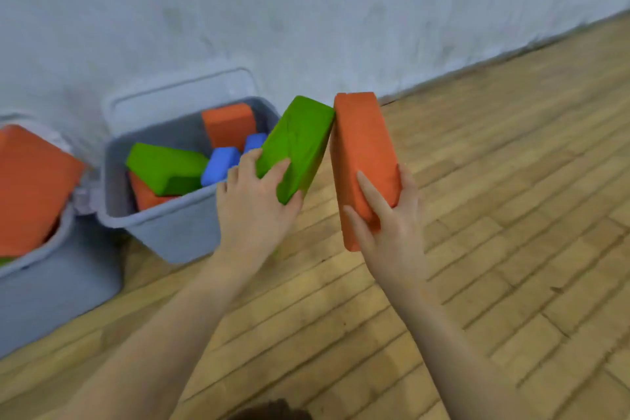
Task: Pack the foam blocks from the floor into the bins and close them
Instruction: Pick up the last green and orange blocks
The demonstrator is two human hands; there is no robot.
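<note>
Two grey bins stand open against the wall: the near bin (163, 225) holds two orange blocks, one green block and two blue blocks, while the left bin (51, 283) shows one large orange block (34, 187). Two more blocks are held above the wooden floor (511, 215), their top corners touching. Gripping the green block (300, 140) by its lower end is the left hand (254, 204), beside the near bin's rim. Wrapped round the upright orange block (363, 147) are the right hand's (392, 225) fingers and thumb.
</note>
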